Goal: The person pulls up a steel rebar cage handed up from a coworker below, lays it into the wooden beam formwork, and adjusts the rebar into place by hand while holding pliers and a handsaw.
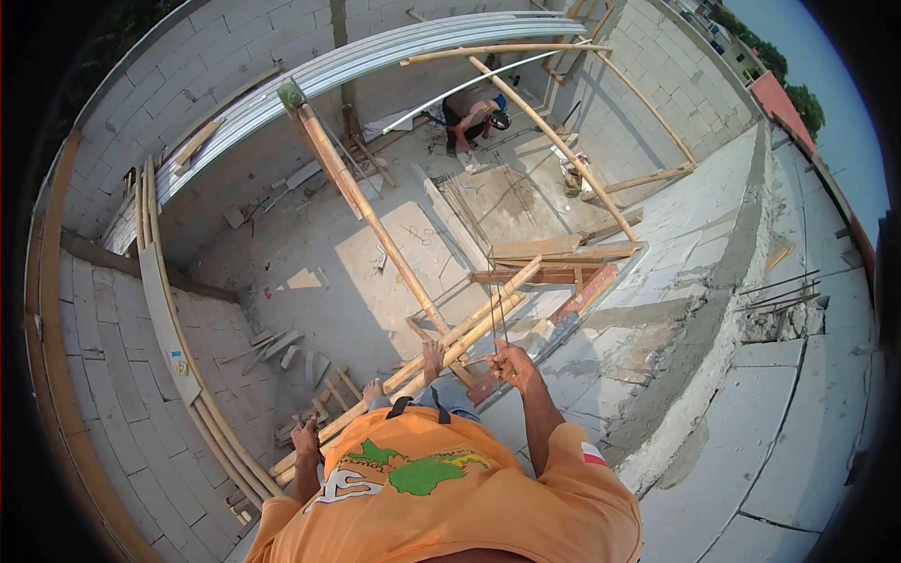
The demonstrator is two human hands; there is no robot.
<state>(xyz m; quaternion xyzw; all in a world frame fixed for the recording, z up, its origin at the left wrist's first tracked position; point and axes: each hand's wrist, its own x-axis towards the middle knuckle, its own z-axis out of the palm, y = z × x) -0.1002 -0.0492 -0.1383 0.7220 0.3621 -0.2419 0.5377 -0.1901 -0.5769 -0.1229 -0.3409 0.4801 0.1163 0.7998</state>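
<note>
My right hand [510, 364] is closed around thin dark rods [497, 300], which rise from the fist past the ends of the bamboo poles. At the lower left, my left hand [305, 438] is held low beside the bamboo poles [404, 380]; its fingers look curled, and what is in them is too small to make out. My bare feet [433, 360] rest on these poles, high above the floor. The orange shirt [422, 469] hides part of the poles.
Below, a co-worker [477, 120] crouches on the concrete floor [328, 272]. A bamboo pole [375, 230] spans the drop. Metal channels [375, 56] lie along the far side. Timber frames [563, 258] lean by the block wall [685, 253] on the right. Scrap wood [328, 389] lies below left.
</note>
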